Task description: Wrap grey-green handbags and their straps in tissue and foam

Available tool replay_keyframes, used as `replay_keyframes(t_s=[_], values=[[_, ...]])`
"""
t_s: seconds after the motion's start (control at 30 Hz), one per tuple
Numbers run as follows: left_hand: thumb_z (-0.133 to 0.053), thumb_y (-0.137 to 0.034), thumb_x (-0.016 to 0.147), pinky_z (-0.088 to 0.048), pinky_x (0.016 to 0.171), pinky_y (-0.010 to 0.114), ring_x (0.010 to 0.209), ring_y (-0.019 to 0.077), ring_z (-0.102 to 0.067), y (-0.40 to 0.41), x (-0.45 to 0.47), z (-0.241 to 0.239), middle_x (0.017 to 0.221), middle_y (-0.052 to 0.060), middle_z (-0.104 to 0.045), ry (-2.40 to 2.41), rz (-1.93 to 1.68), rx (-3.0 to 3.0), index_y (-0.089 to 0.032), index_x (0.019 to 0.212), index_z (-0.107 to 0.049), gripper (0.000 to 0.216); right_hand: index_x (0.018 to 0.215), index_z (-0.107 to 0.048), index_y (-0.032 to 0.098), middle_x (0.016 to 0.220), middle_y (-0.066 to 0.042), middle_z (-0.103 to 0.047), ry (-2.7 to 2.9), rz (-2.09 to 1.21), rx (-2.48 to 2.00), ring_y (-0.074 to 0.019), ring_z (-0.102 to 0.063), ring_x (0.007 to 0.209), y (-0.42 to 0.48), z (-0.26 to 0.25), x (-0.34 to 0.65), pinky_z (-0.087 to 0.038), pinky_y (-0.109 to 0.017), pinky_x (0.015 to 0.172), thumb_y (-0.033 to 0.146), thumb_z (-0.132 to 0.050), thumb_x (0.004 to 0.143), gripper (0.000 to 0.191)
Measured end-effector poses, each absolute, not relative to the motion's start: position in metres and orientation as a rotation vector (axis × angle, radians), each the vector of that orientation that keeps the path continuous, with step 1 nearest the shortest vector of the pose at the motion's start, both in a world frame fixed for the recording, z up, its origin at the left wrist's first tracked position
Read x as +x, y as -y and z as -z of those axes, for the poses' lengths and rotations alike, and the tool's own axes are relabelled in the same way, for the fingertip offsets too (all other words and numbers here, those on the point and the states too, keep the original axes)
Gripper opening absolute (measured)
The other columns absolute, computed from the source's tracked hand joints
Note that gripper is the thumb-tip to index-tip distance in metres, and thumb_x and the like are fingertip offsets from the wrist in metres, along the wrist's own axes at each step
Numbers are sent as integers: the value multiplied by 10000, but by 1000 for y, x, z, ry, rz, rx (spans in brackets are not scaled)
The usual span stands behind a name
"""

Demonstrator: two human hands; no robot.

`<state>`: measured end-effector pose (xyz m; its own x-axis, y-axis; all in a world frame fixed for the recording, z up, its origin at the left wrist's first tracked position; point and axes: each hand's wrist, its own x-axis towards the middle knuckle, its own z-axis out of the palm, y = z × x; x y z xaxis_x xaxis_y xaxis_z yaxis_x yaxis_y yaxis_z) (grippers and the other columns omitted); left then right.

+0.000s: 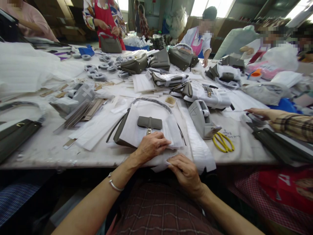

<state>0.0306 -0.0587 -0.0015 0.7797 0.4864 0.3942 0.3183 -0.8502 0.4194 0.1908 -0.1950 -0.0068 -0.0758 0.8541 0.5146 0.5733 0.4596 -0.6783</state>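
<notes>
A dark olive handbag (119,133) lies on the table in front of me, its front partly covered by a white wrapping sheet (132,130). Its flap (150,122) with a gold clasp shows through the wrapping, and the wrapped handle (151,100) arches at the far side. On the bag's lower front rests my left hand (153,147), fingers bent and together; what lies under the fingertips is hidden. Closer to me, at the table edge, my right hand (184,173) pinches a small white sheet (160,167).
Right of the bag stand a grey tape dispenser (201,120) and yellow-handled scissors (223,142). Cardboard strips (78,114) and white sheets (93,130) lie left. Grey rolls (97,75) and more bags (158,60) lie beyond. A co-worker's hand (265,114) reaches in from the right.
</notes>
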Motion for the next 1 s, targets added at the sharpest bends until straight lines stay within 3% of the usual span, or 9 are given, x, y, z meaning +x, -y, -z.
replay_keyframes(t_s=[0.17,0.33,0.4,0.53,0.67,0.8,0.9,1.0], values=[[-532,-265,960,-445,822,286,915,174,-566,61,24,0,987,29,-645,-519,-628,2790,-269,1172,-634,235,840,-705,232,741,-14,-680,1670,-429,-1356,-172,-639,701,183,-14,201,-516,-289,653,237,-609,924,128],[-657,-402,841,-451,917,365,1028,242,-546,66,18,-8,1121,87,-615,-452,-514,2779,-211,1262,-554,473,793,-691,217,735,-11,-685,1631,-494,-1491,-156,-636,665,172,-26,202,-495,-257,621,282,-614,929,169],[-630,-428,872,-453,908,364,1009,234,-554,67,20,-8,1087,81,-620,-480,-543,2792,-221,1221,-572,410,818,-696,215,751,-24,-693,1768,-429,-1466,-159,-639,694,171,-33,201,-492,-263,651,269,-602,938,162],[-533,-292,951,-470,846,338,934,198,-576,68,26,0,979,46,-634,-520,-637,2837,-230,1132,-600,204,799,-701,208,725,-31,-689,2137,-261,-1382,-164,-619,699,164,-60,194,-464,-300,704,209,-586,940,182],[-476,-207,945,-488,850,362,923,207,-587,71,28,4,937,53,-643,-519,-783,2836,-196,1025,-613,159,890,-705,219,824,-7,-728,2090,-430,-1296,-140,-657,770,134,-85,196,-493,-262,747,203,-600,939,116],[-438,-146,930,-501,871,352,930,193,-606,72,27,3,933,60,-656,-509,-780,2835,-199,1046,-618,220,1030,-693,212,1030,-48,-736,2053,-349,-1342,-179,-677,976,98,-61,213,-508,-320,895,181,-580,935,151],[-418,-134,920,-502,909,350,966,187,-618,71,28,3,963,71,-674,-504,-763,2802,-195,1069,-622,259,912,-696,214,1024,-60,-741,2080,-267,-1365,-216,-671,1024,84,-21,231,-471,-409,965,181,-633,897,72],[-420,-118,900,-503,920,352,984,188,-625,69,29,4,991,74,-690,-509,-769,2764,-195,1063,-627,275,829,-692,215,967,-52,-751,2022,-312,-1359,-209,-686,980,76,3,243,-480,-409,940,201,-672,875,53]])
